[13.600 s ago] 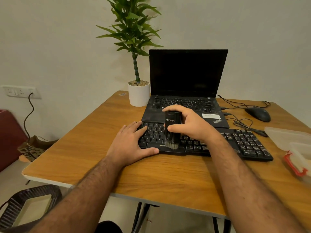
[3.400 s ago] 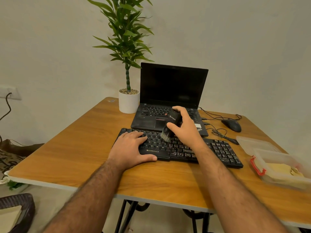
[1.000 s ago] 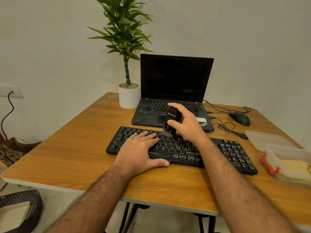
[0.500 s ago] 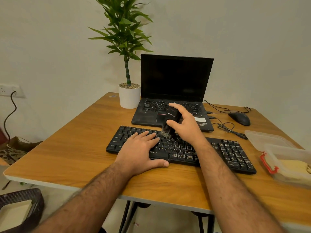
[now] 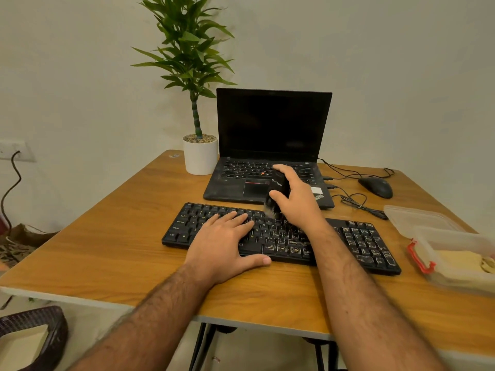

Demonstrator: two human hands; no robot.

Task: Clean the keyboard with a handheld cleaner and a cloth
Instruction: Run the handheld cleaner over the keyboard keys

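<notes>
Warm, dim indoor light, soft shadows.
Wide-angle bending at the edges; the right hand (image 5: 296, 198) is slightly motion-blurred.

I see a plain off-white wall (image 5: 80, 62) behind a wooden counter (image 5: 112, 236) with a pale edge and dark metal legs (image 5: 199, 344). A white wall socket plate (image 5: 12, 150) sits at the far left, a dark cable (image 5: 10, 188) drooping from it. On my lower left stands a dark woven basket (image 5: 53, 341) on the light floor (image 5: 254, 352). Patterned fabric (image 5: 13, 250) lies on the floor by the wall. The light is warm and even, with soft shadows.
</notes>
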